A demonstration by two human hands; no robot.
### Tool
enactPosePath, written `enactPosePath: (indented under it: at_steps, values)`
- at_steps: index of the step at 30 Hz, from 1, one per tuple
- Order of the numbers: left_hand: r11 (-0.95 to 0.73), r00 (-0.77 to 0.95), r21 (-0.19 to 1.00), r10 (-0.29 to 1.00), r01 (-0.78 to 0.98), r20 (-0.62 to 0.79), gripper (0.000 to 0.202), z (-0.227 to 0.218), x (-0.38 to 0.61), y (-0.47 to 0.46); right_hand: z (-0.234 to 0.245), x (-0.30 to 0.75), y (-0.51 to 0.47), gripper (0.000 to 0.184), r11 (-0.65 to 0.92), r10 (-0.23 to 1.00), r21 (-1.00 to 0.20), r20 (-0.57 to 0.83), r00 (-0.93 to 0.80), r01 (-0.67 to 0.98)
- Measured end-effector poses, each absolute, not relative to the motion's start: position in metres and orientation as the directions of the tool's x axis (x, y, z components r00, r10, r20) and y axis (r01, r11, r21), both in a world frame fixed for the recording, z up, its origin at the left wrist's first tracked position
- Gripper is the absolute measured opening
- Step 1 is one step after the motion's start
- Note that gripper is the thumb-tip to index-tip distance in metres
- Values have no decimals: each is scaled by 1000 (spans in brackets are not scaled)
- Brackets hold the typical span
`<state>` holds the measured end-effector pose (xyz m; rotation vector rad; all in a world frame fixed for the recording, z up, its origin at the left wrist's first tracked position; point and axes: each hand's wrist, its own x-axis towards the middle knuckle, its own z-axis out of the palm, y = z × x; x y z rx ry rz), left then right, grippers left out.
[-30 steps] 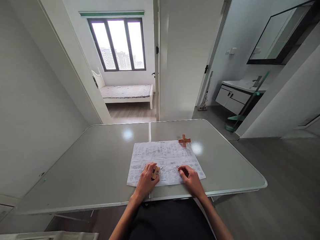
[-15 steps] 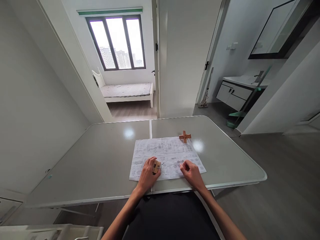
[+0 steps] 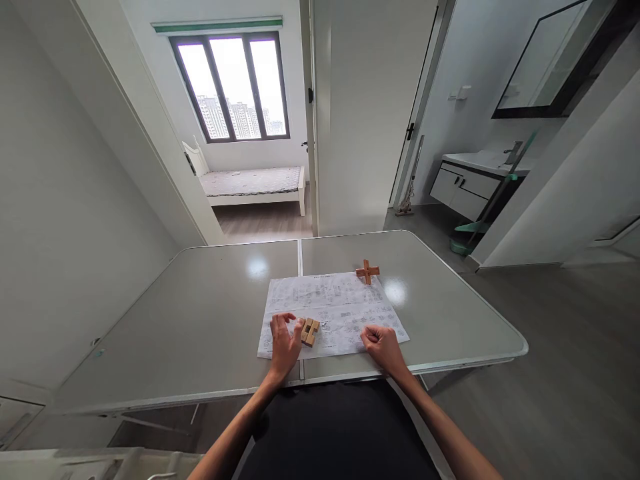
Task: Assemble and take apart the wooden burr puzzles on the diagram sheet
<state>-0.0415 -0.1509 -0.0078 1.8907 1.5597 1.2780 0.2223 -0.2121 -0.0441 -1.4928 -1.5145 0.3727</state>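
A light wooden block puzzle (image 3: 311,332) with notched pieces lies on the lower left part of a printed paper sheet (image 3: 345,301). My left hand (image 3: 285,341) is just left of the puzzle, its thumb and fingers apart and holding nothing; the thumb is close to the puzzle's side, and I cannot tell if it touches. Over the sheet's lower right, my right hand (image 3: 381,345) is curled into a closed fist. Whatever it may hold is hidden by the fingers. A reddish-brown wooden cross-shaped puzzle (image 3: 367,272) rests on the sheet's top right corner.
The sheet lies on a grey-green table (image 3: 210,313) with a pale rim and a seam across its middle. Behind it are a door (image 3: 370,120) and a bed (image 3: 255,181). A mop, a dustpan (image 3: 463,245) and a sink cabinet stand at the right.
My left hand has let go of the light wooden puzzle and moved left, its fingers opening. The puzzle now lies on the sheet. My right hand stays closed in nearly the same place.
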Motion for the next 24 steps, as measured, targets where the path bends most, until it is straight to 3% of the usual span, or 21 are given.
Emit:
enactPosePath:
  at_steps: [8,24]
  values:
    - [-209,-82,860,957,467,277,44,-10,-48,-148,-38,220,-218,41,256,904,-751,409,124,608]
    - [-187,-78,913,970,363,230,47,-6,-46,-147,-40,222,-217,41,259,902,-723,419,108,640]
